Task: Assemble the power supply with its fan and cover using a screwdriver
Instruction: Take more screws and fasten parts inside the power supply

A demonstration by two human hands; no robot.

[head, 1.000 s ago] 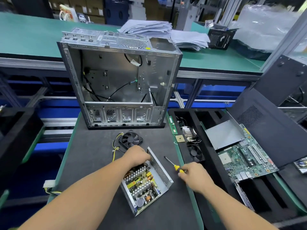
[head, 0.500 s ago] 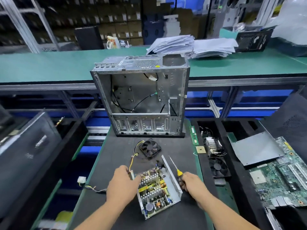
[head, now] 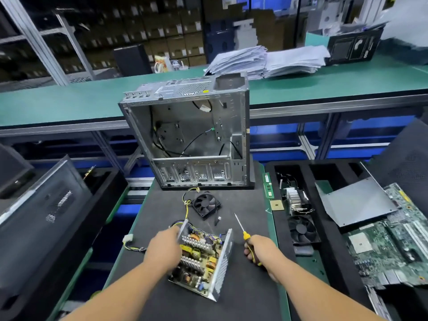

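Power supply (head: 203, 262) near wall hidden by left hand (head: 164, 249), fingers unseen

- The power supply (head: 203, 260) has shiny bare sheet-metal walls, the right one perforated.
- The fan (head: 206, 204) is matt black plastic.
- The screwdriver (head: 245, 237) has a thin bright metal shaft and a glossy yellow-and-black plastic handle.
- The computer case (head: 192, 137) is dull grey bare metal.
- The mat (head: 243, 297) on the table looks matt, dark and slightly rough.
- The paper stacks (head: 266, 62) at the far bench edge are white paper.
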